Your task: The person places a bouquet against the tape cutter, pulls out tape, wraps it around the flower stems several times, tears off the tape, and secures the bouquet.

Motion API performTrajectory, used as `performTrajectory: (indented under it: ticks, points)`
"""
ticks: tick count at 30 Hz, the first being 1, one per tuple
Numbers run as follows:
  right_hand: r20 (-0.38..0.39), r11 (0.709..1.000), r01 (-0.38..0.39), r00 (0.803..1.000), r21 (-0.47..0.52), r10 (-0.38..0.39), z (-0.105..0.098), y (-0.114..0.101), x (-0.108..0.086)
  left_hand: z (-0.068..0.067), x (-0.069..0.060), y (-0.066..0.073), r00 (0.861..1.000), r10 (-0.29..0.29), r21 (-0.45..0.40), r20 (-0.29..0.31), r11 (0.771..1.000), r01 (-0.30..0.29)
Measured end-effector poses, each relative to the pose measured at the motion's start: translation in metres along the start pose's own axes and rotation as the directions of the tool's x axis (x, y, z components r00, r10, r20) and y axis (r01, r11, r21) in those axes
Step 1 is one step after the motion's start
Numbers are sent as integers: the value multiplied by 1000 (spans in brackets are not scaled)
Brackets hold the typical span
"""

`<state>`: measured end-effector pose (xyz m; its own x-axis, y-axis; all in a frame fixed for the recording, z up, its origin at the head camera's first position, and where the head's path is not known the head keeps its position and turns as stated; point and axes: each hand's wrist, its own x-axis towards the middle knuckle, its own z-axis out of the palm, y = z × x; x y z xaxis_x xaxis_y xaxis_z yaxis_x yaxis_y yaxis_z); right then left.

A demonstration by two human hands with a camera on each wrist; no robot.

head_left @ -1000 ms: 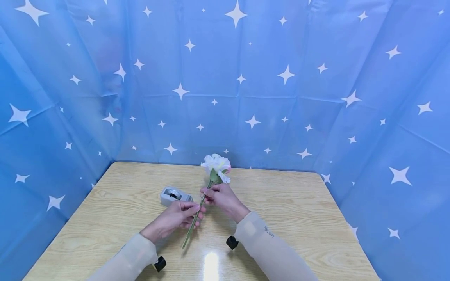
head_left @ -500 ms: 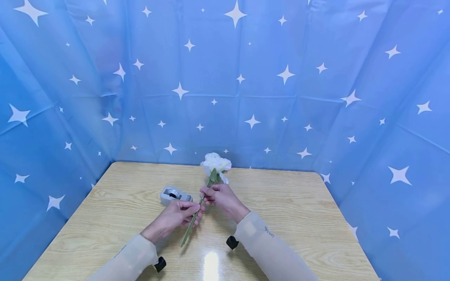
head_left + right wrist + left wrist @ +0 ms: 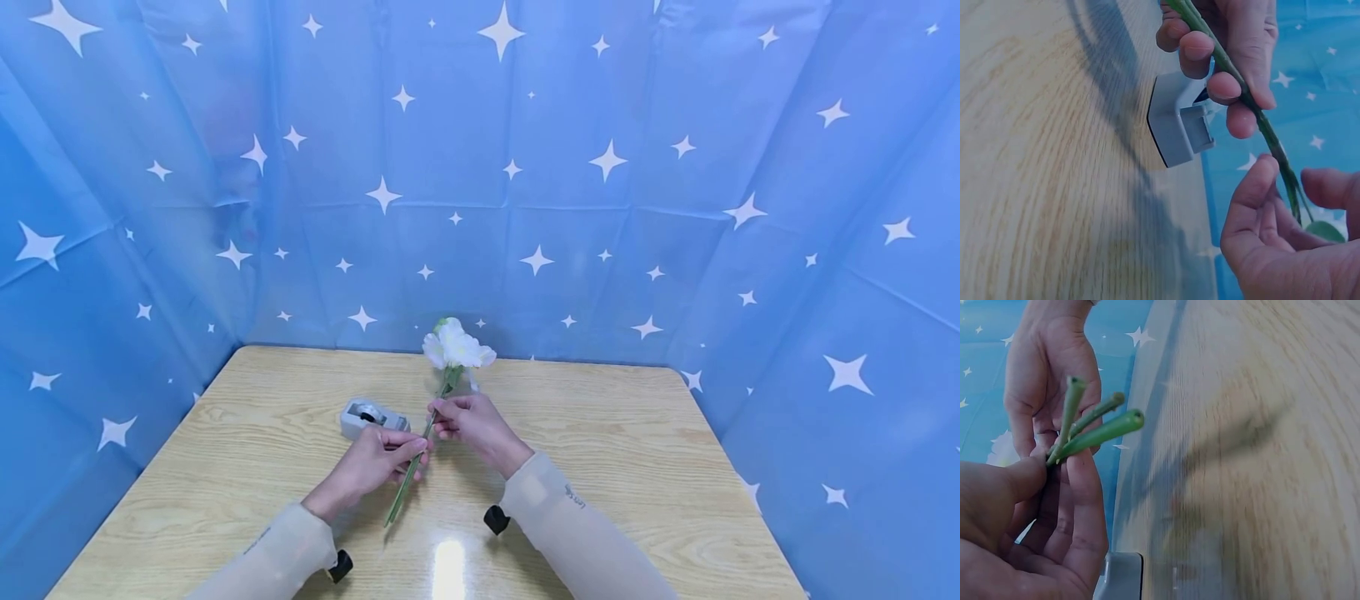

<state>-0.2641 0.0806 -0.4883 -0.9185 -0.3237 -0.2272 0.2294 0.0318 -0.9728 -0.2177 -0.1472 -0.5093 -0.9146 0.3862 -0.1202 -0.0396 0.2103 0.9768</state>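
Note:
A small bunch of white flowers (image 3: 459, 343) slants over the table, blooms pointing to the back. In the left wrist view its green stems (image 3: 1100, 432) end in three cut tips, spread slightly apart. My left hand (image 3: 372, 467) pinches the stems midway between thumb and fingers, its other fingers loosely curled below. Higher up, just under the blooms, my right hand (image 3: 480, 427) holds the stems in curled fingers. In the right wrist view its thumb (image 3: 1329, 187) stands a little off the stems, and a green leaf (image 3: 1325, 231) shows beside it.
A grey tape dispenser (image 3: 372, 417) with a roll in it stands on the wooden table (image 3: 615, 467), just behind my left hand. Blue curtains (image 3: 465, 183) with white stars enclose the table at the back and sides.
The flowers have turned in my hands: the pink edge at the right is gone from view and a green part shows at the top left. Both hands stay nearly in place.

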Motion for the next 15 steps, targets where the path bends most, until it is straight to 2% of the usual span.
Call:
performTrajectory:
  ticks: [8, 15]
  points:
    - [3, 1000, -7, 1000, 8, 7, -3, -1, -2, 3, 0, 2, 996, 50, 115, -74, 993, -41]
    - [-9, 1000, -10, 1000, 2, 10, -3, -1, -3, 8, -1, 3, 986, 105, 261, -128, 963, -69]
